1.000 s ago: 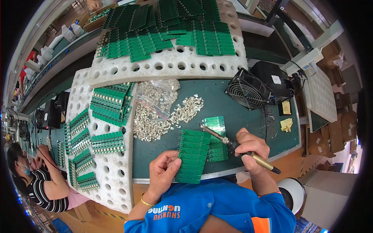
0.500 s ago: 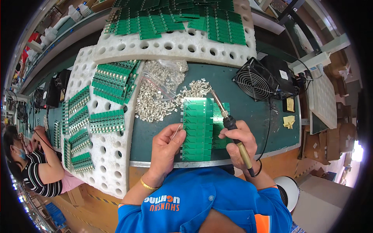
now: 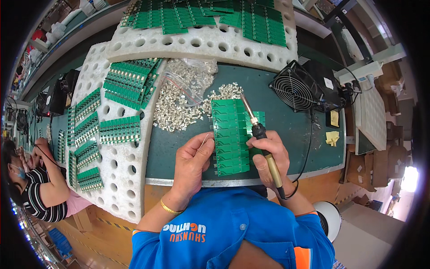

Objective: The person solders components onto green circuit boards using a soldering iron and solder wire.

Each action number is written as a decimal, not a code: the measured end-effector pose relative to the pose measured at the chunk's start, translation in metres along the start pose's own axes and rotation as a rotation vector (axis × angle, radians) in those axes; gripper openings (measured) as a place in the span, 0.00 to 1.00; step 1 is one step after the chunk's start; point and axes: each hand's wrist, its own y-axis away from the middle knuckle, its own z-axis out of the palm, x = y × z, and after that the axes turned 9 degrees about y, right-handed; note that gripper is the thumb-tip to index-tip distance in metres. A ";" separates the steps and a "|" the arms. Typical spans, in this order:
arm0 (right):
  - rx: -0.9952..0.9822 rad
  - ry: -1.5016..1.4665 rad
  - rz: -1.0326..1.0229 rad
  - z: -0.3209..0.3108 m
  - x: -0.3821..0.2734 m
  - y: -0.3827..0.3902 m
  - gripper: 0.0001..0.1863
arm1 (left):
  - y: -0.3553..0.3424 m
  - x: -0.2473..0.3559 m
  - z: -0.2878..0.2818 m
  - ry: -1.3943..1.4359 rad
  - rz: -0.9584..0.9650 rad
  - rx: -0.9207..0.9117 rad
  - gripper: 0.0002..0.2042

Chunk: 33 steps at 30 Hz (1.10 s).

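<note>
My right hand is wrapped around the handle of a soldering iron, whose metal tip points away from me, by the far right corner of a green circuit board panel. Thumb and fingers of my left hand pinch a thin solder wire beside the panel's left edge. Metal pins stick out along that edge. The panel lies lengthwise between my hands, and a second green board shows partly behind it, under the iron. Just beyond the panel is a heap of small metal connectors.
A plastic bag of connectors lies at the far side. White foam sheets with holes carry several boards, left and back. A black fan stands right, near the iron's cable. A co-worker sits at far left.
The view has shifted slightly, so the bench things sit higher in the picture. Glare on the panel has faded. Both hands keep their grips.
</note>
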 end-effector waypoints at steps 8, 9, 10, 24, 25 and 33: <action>0.040 -0.069 -0.039 0.008 0.001 -0.005 0.17 | -0.006 0.000 0.001 0.002 0.050 0.110 0.13; 0.043 -0.097 -0.026 0.009 0.002 -0.005 0.18 | -0.008 0.001 0.001 0.001 0.050 0.110 0.13; 0.044 -0.098 -0.026 0.009 0.003 -0.005 0.18 | -0.010 0.001 0.001 -0.003 0.042 0.124 0.14; -0.044 0.109 -0.179 0.003 -0.008 -0.012 0.25 | -0.010 0.003 0.003 0.079 0.049 0.113 0.11; -0.048 0.110 -0.171 0.004 -0.009 -0.011 0.26 | -0.010 0.002 0.005 0.083 0.058 0.111 0.11; 0.018 0.248 -0.254 0.011 -0.007 -0.010 0.26 | -0.004 0.006 0.016 0.080 0.061 0.120 0.11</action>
